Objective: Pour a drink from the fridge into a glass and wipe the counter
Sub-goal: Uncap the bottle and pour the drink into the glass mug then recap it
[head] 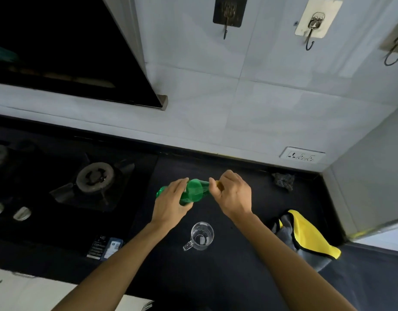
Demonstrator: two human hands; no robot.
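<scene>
- The left hand (171, 203) wraps its grip round the green bottle (194, 193), held sideways above the dark desk (238, 277); the right hand (232, 194) pinches the yellow cap (220, 185).
- The plastic is likely light, smooth and squeezable; hold the middle firmly.
- The empty glass (201, 236) stands nearer, fragile.
- The yellow-grey cloth (310, 236) lies right, soft.
</scene>
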